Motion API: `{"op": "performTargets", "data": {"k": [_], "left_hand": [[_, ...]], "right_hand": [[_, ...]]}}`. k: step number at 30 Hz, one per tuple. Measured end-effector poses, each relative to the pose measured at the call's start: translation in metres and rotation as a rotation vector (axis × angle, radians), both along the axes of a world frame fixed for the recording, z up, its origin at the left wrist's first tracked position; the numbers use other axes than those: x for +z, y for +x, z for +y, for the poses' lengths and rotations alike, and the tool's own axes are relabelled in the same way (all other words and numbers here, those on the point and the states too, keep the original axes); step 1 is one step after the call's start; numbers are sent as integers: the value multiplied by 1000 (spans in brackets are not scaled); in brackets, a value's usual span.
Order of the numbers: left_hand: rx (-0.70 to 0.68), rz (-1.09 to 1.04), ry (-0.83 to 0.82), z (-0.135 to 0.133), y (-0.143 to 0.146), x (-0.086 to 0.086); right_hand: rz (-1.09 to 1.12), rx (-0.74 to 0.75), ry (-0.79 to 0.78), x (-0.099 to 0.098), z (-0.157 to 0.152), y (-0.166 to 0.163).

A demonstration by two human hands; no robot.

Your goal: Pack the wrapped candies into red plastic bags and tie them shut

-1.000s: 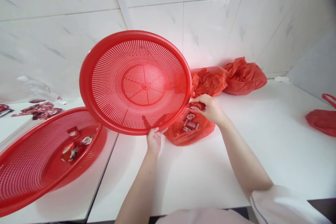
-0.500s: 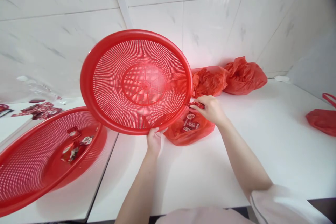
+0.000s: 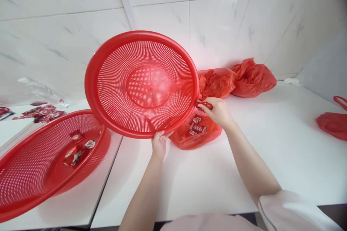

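Head view: left hand [image 3: 159, 145] pinches the raised basket [image 3: 151, 88] at its near side, likely keeping it tilted open; right hand [image 3: 220, 111] pinches a red packet [image 3: 205, 105] alongside, near the bag [image 3: 193, 143] on the tabletop [image 3: 195, 184].

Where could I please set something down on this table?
Bare tabletop lies between the right forearm and the rightmost red bag; a smaller patch lies between both forearms. Crowding is around the raised basket, packet bag and left basket.
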State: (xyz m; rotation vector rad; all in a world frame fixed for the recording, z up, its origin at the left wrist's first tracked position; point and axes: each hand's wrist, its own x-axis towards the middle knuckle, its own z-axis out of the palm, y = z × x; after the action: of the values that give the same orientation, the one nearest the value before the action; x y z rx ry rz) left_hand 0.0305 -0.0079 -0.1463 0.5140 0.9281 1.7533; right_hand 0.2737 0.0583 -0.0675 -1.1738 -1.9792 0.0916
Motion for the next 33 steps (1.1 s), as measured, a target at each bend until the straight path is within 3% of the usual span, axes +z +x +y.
{"op": "performTargets", "data": {"k": [8, 20, 33], "left_hand": [[-20, -6, -3, 0, 1, 3], [16, 7, -5, 1, -1, -1], [-26, 4, -3, 0, -1, 2]], "right_hand": [[-12, 86, 3, 2, -1, 2], [119, 86, -88, -4, 0, -2], [-11, 41, 17, 1, 2, 2]]}}
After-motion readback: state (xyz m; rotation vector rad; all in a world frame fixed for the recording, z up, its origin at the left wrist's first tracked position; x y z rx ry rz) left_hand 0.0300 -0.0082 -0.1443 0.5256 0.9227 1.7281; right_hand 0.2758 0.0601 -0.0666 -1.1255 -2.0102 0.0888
